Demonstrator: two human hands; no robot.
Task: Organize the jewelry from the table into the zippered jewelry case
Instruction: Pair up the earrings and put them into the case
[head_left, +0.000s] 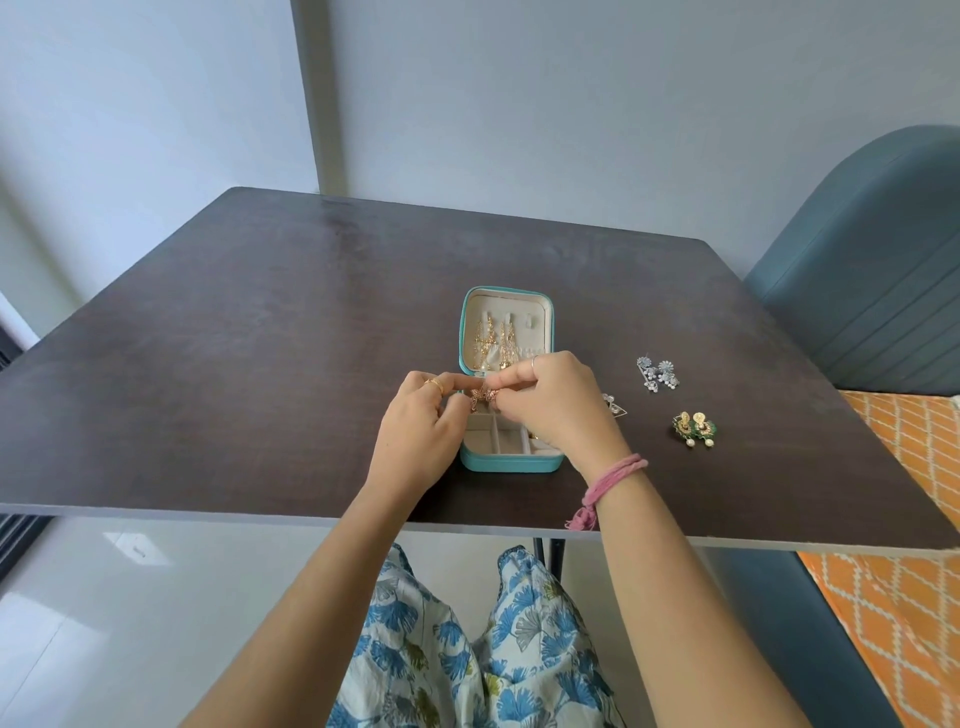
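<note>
A teal zippered jewelry case (511, 462) lies open on the dark table (260, 338), its cream lid holding gold dangling earrings (493, 340). Above the case's lower tray, my left hand (423, 421) and my right hand (553, 402) together pinch a small rose-gold piece of jewelry (480, 399) between their fingertips. On the table to the right lie silver flower earrings (657, 373), green and gold earrings with pearl drops (695, 428), and a silver piece (615, 408) partly hidden behind my right hand.
A blue padded headboard (872, 270) and an orange patterned bedspread (904, 441) stand against the table's right side. The near table edge (208, 512) runs just above my lap. Pale walls lie behind.
</note>
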